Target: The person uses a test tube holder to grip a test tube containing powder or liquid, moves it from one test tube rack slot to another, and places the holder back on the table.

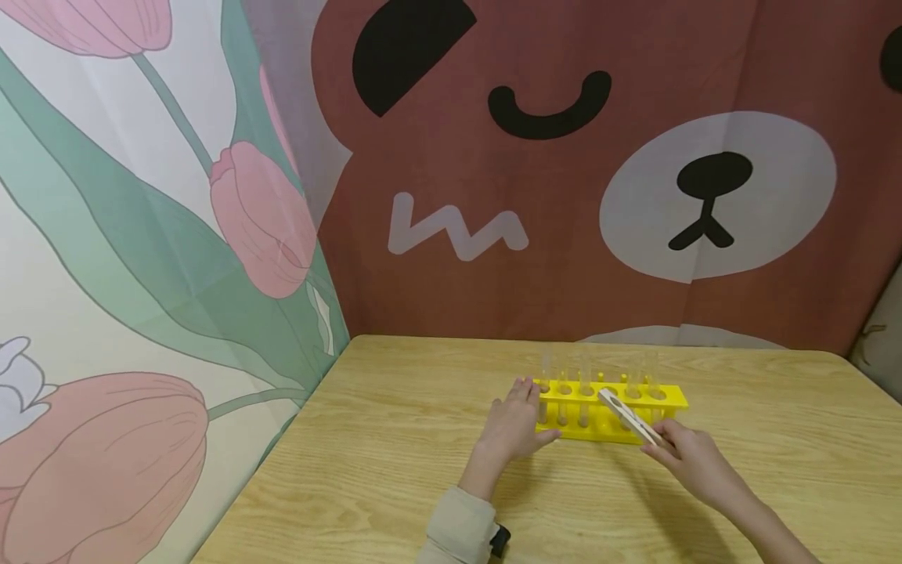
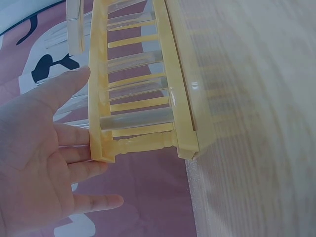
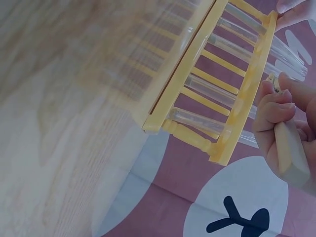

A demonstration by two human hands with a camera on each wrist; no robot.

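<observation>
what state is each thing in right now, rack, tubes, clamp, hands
yellow rack: upright on the table
test tubes: standing in the rack; too unclear to tell if they hold anything
wooden clamp: slanted, held, tip near the rack's top; too small to tell whether its jaws are open
left hand: touching the rack's left end, fingers fairly straight
right hand: gripping the clamp

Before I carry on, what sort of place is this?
Probably an indoor corner set up for demonstrations, not a working laboratory: a yellow test-tube rack stands on a wood-grain table, with a bear-print hanging behind and a tulip-print hanging alongside.
</observation>
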